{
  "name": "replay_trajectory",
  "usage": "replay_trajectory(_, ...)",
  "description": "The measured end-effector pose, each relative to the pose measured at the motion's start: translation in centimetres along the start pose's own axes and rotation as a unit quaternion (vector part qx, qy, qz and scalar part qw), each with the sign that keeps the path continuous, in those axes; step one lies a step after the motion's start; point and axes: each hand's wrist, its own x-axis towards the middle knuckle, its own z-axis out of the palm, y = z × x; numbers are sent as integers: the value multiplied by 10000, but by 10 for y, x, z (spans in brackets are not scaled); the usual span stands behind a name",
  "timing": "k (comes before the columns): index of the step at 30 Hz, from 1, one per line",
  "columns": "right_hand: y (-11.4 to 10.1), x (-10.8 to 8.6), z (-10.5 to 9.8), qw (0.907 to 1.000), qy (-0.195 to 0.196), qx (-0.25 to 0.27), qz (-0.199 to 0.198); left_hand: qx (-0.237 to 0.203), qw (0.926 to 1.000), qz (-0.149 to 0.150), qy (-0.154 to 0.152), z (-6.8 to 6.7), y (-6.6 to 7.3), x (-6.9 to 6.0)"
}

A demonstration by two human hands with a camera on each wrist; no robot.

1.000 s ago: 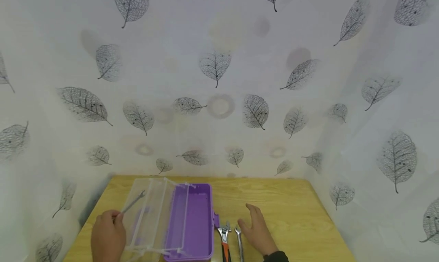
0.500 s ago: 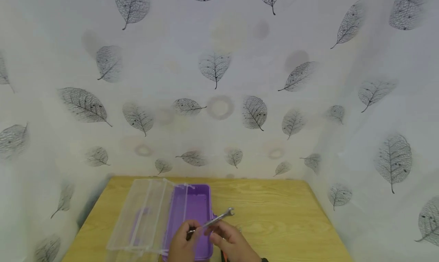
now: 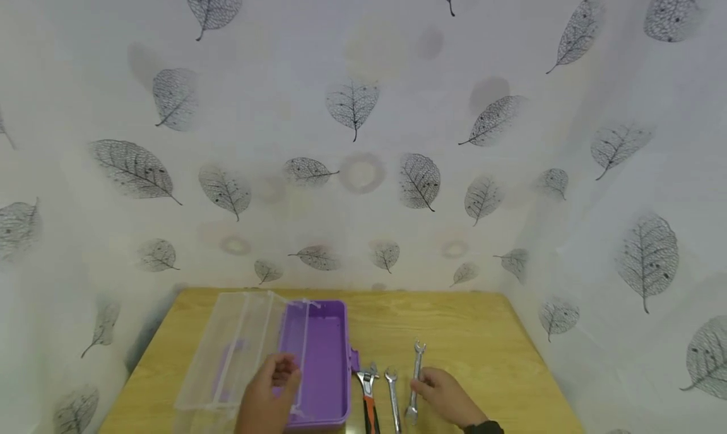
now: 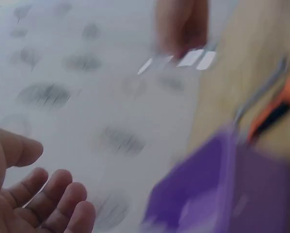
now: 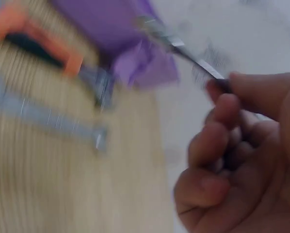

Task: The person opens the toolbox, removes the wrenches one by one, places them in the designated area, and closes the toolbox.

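Note:
My right hand (image 3: 447, 397) pinches a silver open-end wrench (image 3: 418, 366) by its middle, thumb against fingers, to the right of the other tools. The right wrist view shows the same wrench (image 5: 196, 59) between thumb and index finger, blurred. Over the clear lid and the left side of the purple toolbox (image 3: 328, 377) is my left hand (image 3: 265, 397), fingers loosely bent around nothing. In the left wrist view that left hand (image 4: 43, 199) has its palm bare. An adjustable wrench (image 3: 369, 399) with an orange and black handle and another silver wrench (image 3: 393, 395) lie beside the box.
The toolbox's clear lid (image 3: 227, 352) is swung out to the left over the wooden table (image 3: 454, 327). Its purple latch (image 3: 354, 359) sticks out on the right side. Behind the table hangs a pale cloth (image 3: 363, 232) printed with leaves.
The wrench was in the left hand, then both hands met over the box, and now the right hand has it farther right. The left hand has let go and drawn back leftward.

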Motion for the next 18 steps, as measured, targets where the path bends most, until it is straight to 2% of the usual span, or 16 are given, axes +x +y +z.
replay_trajectory(2, 16, -2, -6, 9994, -64, -154, 297, 655, 9975, 12, 281, -22, -7, 10)
replay_trajectory(4, 28, -3, -8, 9986, -198, -109, 481, 1260, 9915, 12, 315, -42, -14, 18)
replay_trajectory(5, 33, -4, -7, 9982, -262, -64, 531, 1464, 9888, 14, 281, -51, -18, 22)
replay_trajectory(8, 44, -3, -1, 9972, -438, 96, 603, 1678, 9855, 188, 139, -69, -29, 31)
replay_trajectory(12, 51, 0, 6, 9964, -500, 161, 661, 1815, 9825, 417, 58, -79, -42, 37)
replay_trajectory(15, 51, 2, 7, 9968, -403, -174, 661, 1974, 9785, 554, 216, -81, -46, 39)
replay_trajectory(18, 50, 4, 5, 9952, -198, -656, 697, 1974, 9784, 514, 337, -82, -47, 41)
